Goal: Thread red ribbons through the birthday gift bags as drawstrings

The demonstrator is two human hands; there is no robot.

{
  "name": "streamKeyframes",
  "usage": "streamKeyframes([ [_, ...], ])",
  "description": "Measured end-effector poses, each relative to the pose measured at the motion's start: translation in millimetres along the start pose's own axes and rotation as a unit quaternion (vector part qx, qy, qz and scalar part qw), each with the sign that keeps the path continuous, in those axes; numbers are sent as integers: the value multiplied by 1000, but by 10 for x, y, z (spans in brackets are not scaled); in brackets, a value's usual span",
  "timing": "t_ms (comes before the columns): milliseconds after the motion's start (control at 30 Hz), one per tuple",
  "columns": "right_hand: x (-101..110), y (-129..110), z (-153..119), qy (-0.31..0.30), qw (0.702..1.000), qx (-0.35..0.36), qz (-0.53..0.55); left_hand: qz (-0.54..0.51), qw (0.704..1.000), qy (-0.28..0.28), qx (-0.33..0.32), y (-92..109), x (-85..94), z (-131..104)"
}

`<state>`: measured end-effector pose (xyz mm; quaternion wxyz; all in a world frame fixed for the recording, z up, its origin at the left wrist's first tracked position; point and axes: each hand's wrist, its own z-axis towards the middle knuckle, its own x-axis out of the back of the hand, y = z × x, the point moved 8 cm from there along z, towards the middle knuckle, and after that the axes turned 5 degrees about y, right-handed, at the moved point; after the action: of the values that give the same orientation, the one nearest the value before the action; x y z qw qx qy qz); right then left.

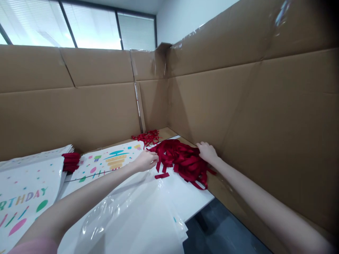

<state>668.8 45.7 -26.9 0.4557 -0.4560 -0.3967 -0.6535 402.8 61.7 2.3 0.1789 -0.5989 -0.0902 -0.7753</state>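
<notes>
A heap of dark red ribbon strips lies at the far right corner of the white tabletop. My left hand is at the heap's left edge, its fingers curled in. Whatever they pinch is hidden, though ribbon ends lie right beside them. On the opposite side, my right hand rests against the heap, with its fingers partly bent but apart. One short ribbon strip lies loose in front of the heap. Under my left forearm is a white printed sheet with a cake picture.
Tall cardboard walls enclose the back and right. Thin red ribbon pieces lie in the back corner. Stacked birthday-print sheets and a folded red ribbon bundle sit left. Clear plastic film covers white sheets in front.
</notes>
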Motion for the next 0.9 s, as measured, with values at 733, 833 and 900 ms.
streamKeyframes([
  [733, 843, -738, -201, 73, 881, 189, 426, -244, 960, 126, 51, -73, 429, 277],
  [833, 1003, -941, -333, 48, 843, 234, 481, -314, 946, 85, 11, 96, 413, 417],
  [900, 1042, -1007, -389, 33, 833, 248, 493, -361, 932, 37, 3, 179, 319, 455],
])
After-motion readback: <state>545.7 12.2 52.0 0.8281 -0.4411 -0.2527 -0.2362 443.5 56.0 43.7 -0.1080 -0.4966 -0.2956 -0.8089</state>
